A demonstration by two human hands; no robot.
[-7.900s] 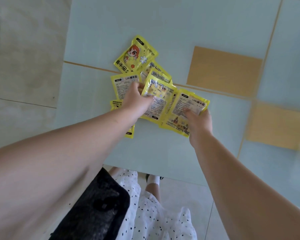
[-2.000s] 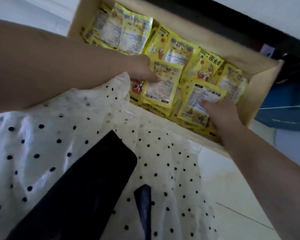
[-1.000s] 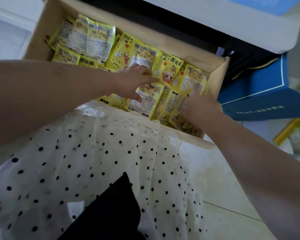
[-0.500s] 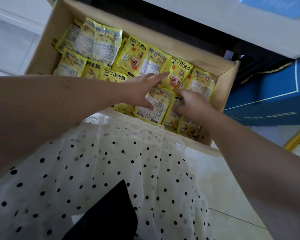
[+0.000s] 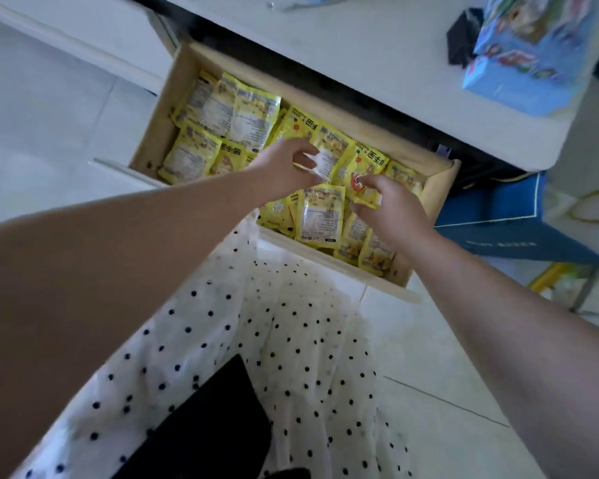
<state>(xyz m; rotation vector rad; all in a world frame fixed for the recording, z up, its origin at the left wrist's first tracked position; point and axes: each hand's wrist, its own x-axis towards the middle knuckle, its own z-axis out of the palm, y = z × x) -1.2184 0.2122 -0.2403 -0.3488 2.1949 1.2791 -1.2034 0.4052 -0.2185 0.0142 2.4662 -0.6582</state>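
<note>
Pale glossy floor tiles (image 5: 49, 115) all round, with a white desk top (image 5: 360, 63) along the far side. Below it, over the middle of an open pale wooden drawer (image 5: 158, 129), left hand (image 5: 284, 167) with fingers curled, thumb and fingertips pinching a flat yellow glossy sachet (image 5: 327, 157) by its near left edge. Back face up: a white panel of fine print too small to read. Long axis running away from the body toward the drawer's rear wall.

Just beside it to the right, right hand (image 5: 391, 205), knuckles up, thumb and fingers pinching the near end of a second yellow sachet (image 5: 363, 167). Front face up: red-and-white cartoon face, white flower, bold black Chinese characters at the far end. Small Latin line next to them blurred beyond reading. Long axis likewise near to far, leaning a little to the right.

Between and just nearer than the two hands, a third yellow sachet (image 5: 320, 216) lying flat, back up, with dense print on a white panel and black marks at its near end, lengthwise near to far. Beneath and around, a crinkled heap of like yellow sachets (image 5: 222, 112) filling the drawer from wall to wall, overlapping, some face up, some back up.

Farther out: a dark blue rectangular box (image 5: 498, 219) with a thin pale border line on the floor to the right, lettering faint and unreadable. On the desk, a light blue printed carton (image 5: 533, 53) and a small black object (image 5: 460, 36). Nearest the camera, a white skirt with black polka dots (image 5: 291, 340).
</note>
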